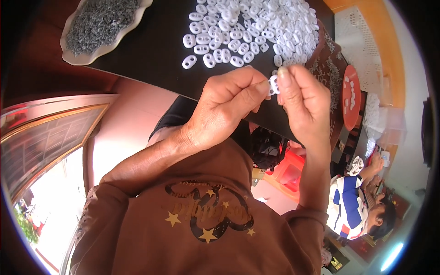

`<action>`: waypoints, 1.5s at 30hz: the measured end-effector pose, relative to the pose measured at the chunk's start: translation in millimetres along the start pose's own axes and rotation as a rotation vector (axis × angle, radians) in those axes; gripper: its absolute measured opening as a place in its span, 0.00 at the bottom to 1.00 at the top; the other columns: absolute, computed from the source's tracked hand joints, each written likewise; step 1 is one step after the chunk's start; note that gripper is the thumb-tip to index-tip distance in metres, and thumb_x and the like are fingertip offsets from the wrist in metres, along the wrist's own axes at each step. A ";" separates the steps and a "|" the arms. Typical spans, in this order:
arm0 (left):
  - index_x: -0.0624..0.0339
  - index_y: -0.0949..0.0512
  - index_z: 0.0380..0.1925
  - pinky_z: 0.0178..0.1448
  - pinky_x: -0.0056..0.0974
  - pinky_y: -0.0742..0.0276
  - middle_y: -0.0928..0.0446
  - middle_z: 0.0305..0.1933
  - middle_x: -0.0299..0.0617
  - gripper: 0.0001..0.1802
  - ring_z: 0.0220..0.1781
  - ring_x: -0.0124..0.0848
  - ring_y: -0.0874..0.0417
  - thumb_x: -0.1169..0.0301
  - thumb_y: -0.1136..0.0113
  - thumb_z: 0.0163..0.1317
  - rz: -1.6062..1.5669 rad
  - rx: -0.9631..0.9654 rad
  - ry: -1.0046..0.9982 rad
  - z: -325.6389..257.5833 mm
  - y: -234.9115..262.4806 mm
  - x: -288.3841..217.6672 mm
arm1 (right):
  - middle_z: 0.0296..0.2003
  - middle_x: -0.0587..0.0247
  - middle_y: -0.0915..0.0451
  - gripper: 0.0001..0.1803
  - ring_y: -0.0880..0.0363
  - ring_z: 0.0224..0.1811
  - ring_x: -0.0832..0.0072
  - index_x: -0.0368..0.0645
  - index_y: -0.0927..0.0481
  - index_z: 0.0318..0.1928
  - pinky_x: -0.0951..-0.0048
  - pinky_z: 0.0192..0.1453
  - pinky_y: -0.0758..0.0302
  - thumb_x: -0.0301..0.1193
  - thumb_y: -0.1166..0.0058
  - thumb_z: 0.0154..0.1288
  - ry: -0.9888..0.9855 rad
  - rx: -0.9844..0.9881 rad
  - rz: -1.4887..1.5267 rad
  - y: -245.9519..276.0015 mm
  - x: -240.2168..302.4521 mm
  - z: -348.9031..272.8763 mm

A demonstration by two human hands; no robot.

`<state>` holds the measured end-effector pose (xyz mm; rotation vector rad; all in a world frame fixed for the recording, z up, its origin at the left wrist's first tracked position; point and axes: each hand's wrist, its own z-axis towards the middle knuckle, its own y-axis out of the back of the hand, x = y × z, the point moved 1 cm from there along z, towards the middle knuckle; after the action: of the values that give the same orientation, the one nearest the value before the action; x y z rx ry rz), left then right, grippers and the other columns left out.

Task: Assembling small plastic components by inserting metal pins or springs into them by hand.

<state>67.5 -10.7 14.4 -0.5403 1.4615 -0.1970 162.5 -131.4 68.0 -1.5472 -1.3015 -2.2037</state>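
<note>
Left hand (pixel 220 112) and right hand (pixel 302 103) together pinch one small white oval plastic two-hole stopper (pixel 274 85) | just below the white stopper pile (pixel 256 27) on black worktop (pixel 151 50) | risk: fingertip-only grip, piece could slip and fall.

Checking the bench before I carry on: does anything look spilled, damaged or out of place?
Nothing stands out. Both hands, left hand and right hand, pinch one white two-hole piece. The white pieces lie in a loose heap on the dark table, and the small grey parts stay inside the scalloped dish.
</note>
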 end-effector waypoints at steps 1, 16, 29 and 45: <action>0.65 0.24 0.33 0.30 0.25 0.36 0.28 0.25 0.33 0.11 0.25 0.18 0.33 0.69 0.52 0.69 -0.015 0.012 0.018 -0.3 0.9 -0.3 | 0.18 0.69 0.34 0.13 0.40 0.19 0.84 0.35 0.29 0.29 0.79 0.23 0.41 0.31 0.52 0.70 0.030 0.030 -0.008 0.6 -1.7 0.8; 0.69 0.23 0.33 0.32 0.27 0.28 0.25 0.26 0.36 0.12 0.27 0.21 0.25 0.71 0.51 0.68 -0.161 0.049 0.098 0.9 2.3 -2.3 | 0.26 0.58 0.26 0.20 0.24 0.22 0.66 0.36 0.24 0.38 0.69 0.23 0.28 0.30 0.31 0.47 0.460 0.061 -0.338 7.9 5.6 -1.8; 0.66 0.26 0.26 0.33 0.24 0.38 0.31 0.25 0.29 0.11 0.28 0.17 0.34 0.72 0.53 0.65 -0.064 0.033 0.170 3.4 -2.8 -8.7 | 0.26 0.54 0.27 0.13 0.26 0.24 0.60 0.33 0.25 0.35 0.67 0.26 0.30 0.23 0.37 0.50 0.299 -0.001 -0.395 -8.2 8.8 -14.7; 0.69 0.31 0.19 0.25 0.32 0.34 0.32 0.17 0.39 0.13 0.21 0.23 0.31 0.74 0.56 0.62 0.193 -0.004 -0.043 3.4 -7.7 8.1 | 0.25 0.54 0.26 0.09 0.25 0.24 0.60 0.33 0.25 0.33 0.67 0.27 0.28 0.18 0.41 0.50 0.321 0.032 -0.326 -6.9 -3.3 -20.2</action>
<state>73.3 -20.2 10.9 -0.4013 1.4627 -0.0304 146.1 -142.8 59.6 -0.9670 -1.5569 -2.4725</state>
